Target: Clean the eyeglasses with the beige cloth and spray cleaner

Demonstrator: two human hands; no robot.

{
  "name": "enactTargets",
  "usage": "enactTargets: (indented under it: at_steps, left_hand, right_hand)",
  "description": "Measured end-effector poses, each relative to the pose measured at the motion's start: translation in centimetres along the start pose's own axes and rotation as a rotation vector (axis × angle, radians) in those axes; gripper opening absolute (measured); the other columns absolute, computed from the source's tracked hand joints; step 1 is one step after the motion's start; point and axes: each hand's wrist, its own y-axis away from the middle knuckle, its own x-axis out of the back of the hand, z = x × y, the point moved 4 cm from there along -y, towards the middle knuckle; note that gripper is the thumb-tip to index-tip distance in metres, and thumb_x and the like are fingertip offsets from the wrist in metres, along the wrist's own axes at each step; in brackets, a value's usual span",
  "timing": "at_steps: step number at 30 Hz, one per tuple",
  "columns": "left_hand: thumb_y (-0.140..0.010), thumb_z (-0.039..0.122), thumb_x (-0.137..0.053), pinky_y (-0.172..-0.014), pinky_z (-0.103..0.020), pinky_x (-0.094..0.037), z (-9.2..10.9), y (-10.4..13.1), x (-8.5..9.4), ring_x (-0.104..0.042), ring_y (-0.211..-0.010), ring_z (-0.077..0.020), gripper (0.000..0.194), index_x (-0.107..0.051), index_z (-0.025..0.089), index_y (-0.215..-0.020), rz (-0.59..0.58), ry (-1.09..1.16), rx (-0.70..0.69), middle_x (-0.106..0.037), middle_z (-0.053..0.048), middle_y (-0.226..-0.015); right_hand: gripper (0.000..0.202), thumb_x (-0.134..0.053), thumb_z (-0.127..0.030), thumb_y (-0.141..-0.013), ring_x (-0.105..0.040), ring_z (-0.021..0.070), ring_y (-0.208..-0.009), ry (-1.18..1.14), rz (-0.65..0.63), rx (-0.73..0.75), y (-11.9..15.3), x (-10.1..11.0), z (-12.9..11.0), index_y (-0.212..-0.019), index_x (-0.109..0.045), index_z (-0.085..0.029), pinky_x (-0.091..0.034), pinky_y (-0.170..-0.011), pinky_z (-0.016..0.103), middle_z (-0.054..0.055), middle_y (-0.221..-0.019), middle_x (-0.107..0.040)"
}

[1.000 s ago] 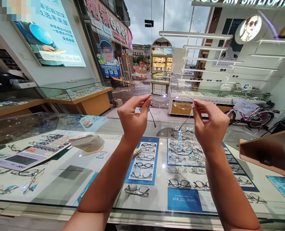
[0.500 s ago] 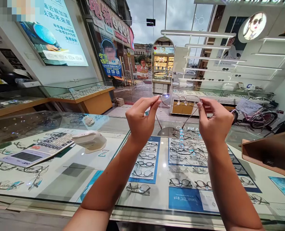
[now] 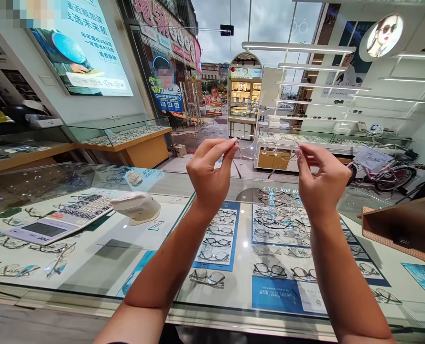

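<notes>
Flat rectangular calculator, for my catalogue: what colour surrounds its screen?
The calculator is pale lilac there; head view.

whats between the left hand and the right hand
In the head view, a pair of thin-rimmed glasses spans the gap between the left hand and the right hand, one side pinched in each.

The held glasses (image 3: 276, 152) show thin, shiny, metal-looking rims and clear, glossy lenses. The tabletop (image 3: 230, 303) is smooth, reflective glass. Toward its left edge, the calculator (image 3: 59, 220) looks plastic; near its right edge, the brown panel (image 3: 391, 220) has a ribbed rim.
</notes>
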Motion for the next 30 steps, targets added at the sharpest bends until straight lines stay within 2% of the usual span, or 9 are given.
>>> enactTargets:
  at_steps: [11,16,21,30]
  left_hand:
    - [-0.097,0.032,-0.075,-0.075,-0.030,-0.062,-2.6,0.5,-0.8,-0.074,-0.086,-0.0157,0.014,-0.083,0.025,-0.107,-0.007,0.052,0.095,-0.080,-0.003,-0.097]
    - [-0.097,0.029,-0.075,-0.075,-0.028,-0.063,-2.7,0.6,-0.9,-0.075,-0.086,-0.0150,0.012,-0.082,0.024,-0.106,0.018,0.094,0.093,-0.080,-0.003,-0.097]
    - [-0.098,0.029,-0.074,-0.076,-0.028,-0.062,-2.7,0.6,-0.8,-0.075,-0.087,-0.0147,0.011,-0.081,0.025,-0.106,0.027,0.100,0.085,-0.079,-0.003,-0.098]
    - [-0.101,0.034,-0.070,-0.081,-0.030,-0.063,-2.6,0.7,-0.8,-0.074,-0.092,-0.0162,0.014,-0.079,0.025,-0.106,-0.006,0.064,0.087,-0.078,-0.004,-0.100]
  right_hand:
    - [0.019,-0.067,-0.037,-0.100,-0.076,0.0211,-0.088,-0.144,0.005,-0.018,0.1,-0.4,-0.4,-0.110,-0.081,-0.028,-0.066,-0.079,0.039,0.006,-0.105,-0.081]
    - [0.022,-0.067,-0.042,-0.100,-0.078,0.0212,-0.092,-0.201,0.006,-0.083,0.3,-0.7,-0.2,-0.110,-0.079,-0.026,-0.067,-0.081,0.039,0.006,-0.105,-0.081]
    - [0.019,-0.072,-0.039,-0.097,-0.078,0.0207,-0.093,-0.310,-0.001,-0.138,0.3,-1.1,0.3,-0.107,-0.080,-0.025,-0.066,-0.085,0.039,0.006,-0.103,-0.082]
    - [0.025,-0.072,-0.043,-0.097,-0.078,0.0215,-0.097,-0.451,-0.027,-0.233,0.1,-1.3,0.7,-0.109,-0.080,-0.022,-0.065,-0.086,0.039,0.008,-0.108,-0.082]
